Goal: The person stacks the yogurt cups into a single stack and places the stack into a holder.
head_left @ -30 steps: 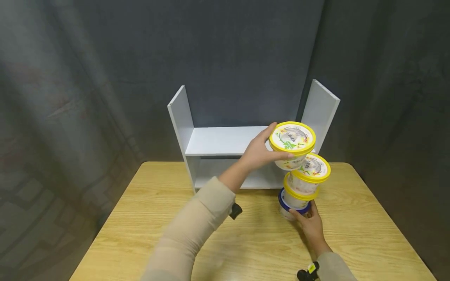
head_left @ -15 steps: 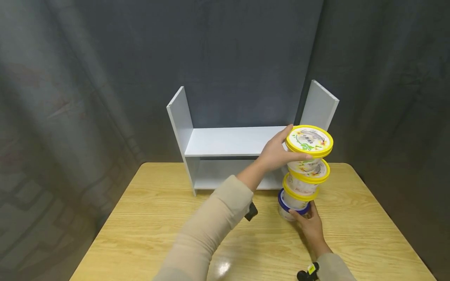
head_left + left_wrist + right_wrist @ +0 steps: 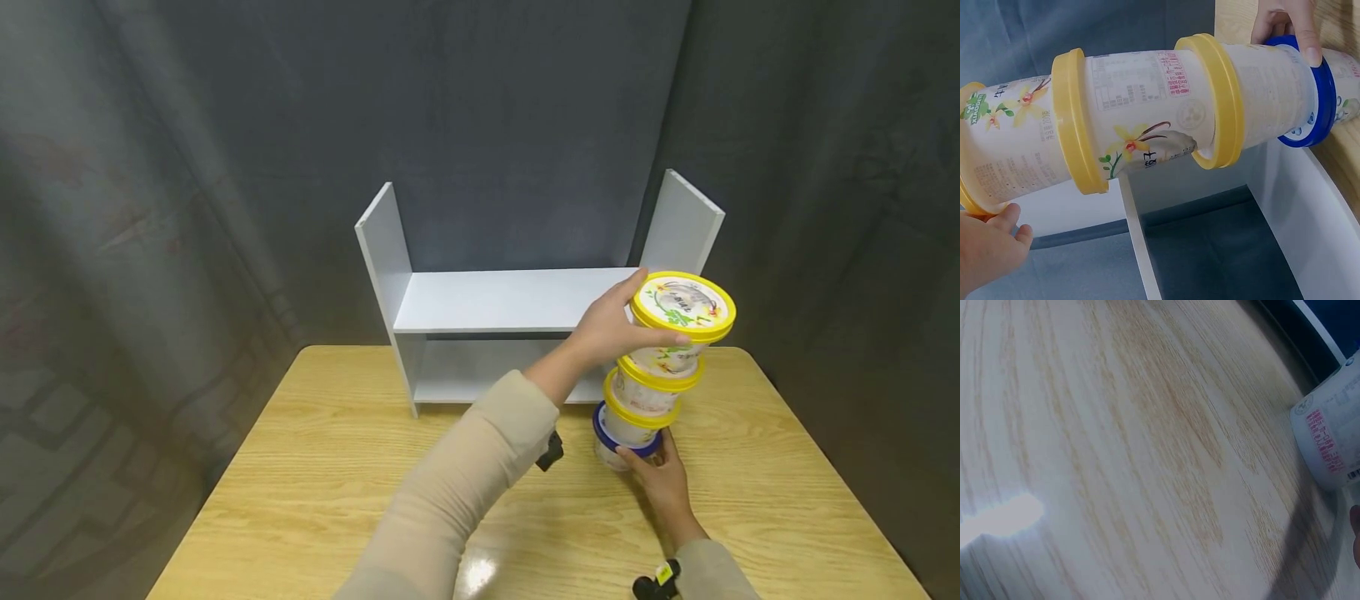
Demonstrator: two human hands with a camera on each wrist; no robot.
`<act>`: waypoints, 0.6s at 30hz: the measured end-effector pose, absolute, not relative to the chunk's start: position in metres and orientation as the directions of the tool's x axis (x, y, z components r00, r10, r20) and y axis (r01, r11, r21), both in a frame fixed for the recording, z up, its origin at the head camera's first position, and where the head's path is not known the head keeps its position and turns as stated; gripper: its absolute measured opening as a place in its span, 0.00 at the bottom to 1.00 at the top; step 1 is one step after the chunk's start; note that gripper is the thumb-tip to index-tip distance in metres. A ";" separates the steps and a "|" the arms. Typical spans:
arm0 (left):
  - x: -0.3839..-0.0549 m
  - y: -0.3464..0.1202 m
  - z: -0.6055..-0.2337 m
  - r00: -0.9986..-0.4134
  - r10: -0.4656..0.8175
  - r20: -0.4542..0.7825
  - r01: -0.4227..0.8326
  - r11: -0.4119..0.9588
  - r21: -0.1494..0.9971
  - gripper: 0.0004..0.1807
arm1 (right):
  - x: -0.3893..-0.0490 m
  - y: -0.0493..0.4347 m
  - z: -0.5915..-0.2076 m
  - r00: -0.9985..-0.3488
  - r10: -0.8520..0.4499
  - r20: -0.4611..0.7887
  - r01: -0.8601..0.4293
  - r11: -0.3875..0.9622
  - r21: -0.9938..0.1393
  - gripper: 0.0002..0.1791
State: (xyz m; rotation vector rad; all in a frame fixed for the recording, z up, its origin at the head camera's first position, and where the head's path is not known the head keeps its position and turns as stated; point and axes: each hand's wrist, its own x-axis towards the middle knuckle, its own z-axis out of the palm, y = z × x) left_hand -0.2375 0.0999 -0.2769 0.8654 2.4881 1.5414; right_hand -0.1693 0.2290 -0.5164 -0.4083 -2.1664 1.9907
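A stack of paper food tubs stands on the table. At its bottom is the blue-lidded tub (image 3: 611, 456), with two yellow-lidded tubs (image 3: 647, 398) above it, the upper one offset to the right. My left hand (image 3: 609, 327) grips the top yellow-lidded tub (image 3: 684, 302) at its left side, thumb along the front. In the left wrist view that top tub's base meets the yellow lid (image 3: 1077, 122) below it. My right hand (image 3: 663, 482) holds the blue-lidded tub low at its front right. The right wrist view shows only a fingertip and part of that tub (image 3: 1332, 428).
A white two-level shelf (image 3: 480, 300) stands behind the stack, its right upright (image 3: 681, 221) close behind the top tub. The wooden table (image 3: 322, 483) extends to both sides. Dark grey curtains (image 3: 525, 125) hang at the back and sides.
My left hand has carried the top tub rightward and slightly down, from left of the stack onto the lid of the tub below. My right hand and the lower tubs stay in place.
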 end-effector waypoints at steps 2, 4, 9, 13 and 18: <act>-0.238 0.101 -0.277 -0.831 0.512 0.215 0.425 0.338 0.840 0.48 | -0.169 0.228 -0.516 -0.947 0.316 -0.064 0.089 0.066 -0.994 0.52; -0.238 0.101 -0.277 -0.827 0.518 0.219 0.433 0.337 0.836 0.47 | -0.169 0.228 -0.515 -0.946 0.316 -0.068 0.096 0.074 -0.993 0.52; -0.239 0.102 -0.276 -0.826 0.527 0.199 0.426 0.352 0.833 0.48 | -0.169 0.228 -0.515 -0.946 0.317 -0.069 0.100 0.082 -0.992 0.52; -0.239 0.103 -0.274 -0.827 0.532 0.182 0.412 0.355 0.839 0.50 | -0.169 0.229 -0.514 -0.947 0.315 -0.060 0.092 0.087 -0.992 0.51; -0.238 0.100 -0.271 -0.852 0.496 0.170 0.382 0.366 0.848 0.49 | -0.169 0.232 -0.514 -0.946 0.318 -0.055 0.091 0.098 -0.991 0.52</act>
